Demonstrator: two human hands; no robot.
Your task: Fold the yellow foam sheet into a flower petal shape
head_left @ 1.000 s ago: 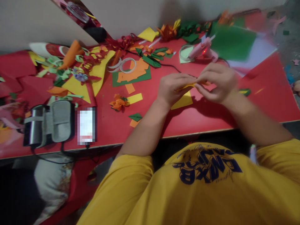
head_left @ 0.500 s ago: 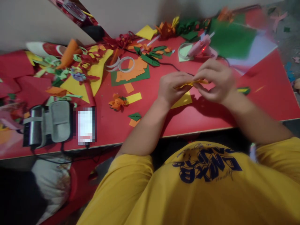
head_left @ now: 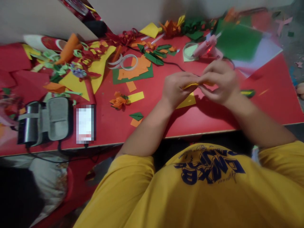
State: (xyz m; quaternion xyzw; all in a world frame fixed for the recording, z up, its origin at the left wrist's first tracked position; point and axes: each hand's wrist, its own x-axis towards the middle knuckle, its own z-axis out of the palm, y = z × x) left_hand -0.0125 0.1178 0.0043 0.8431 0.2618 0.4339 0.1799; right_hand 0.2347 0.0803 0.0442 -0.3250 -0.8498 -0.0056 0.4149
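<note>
Both hands, left hand [head_left: 177, 88] and right hand [head_left: 219, 82], pinch a folded yellow paper strip [head_left: 191, 85] between their fingertips just above the red bench [head_left: 213, 114], with a pink glue gun [head_left: 205, 47] lying beyond the grip.

Pink glue gun [head_left: 204, 48] lies near tape roll [head_left: 129, 61].

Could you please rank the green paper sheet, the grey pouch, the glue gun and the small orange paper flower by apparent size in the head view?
1. green paper sheet
2. grey pouch
3. glue gun
4. orange paper flower
The sheet lies farther away, yet looks largest.
</note>
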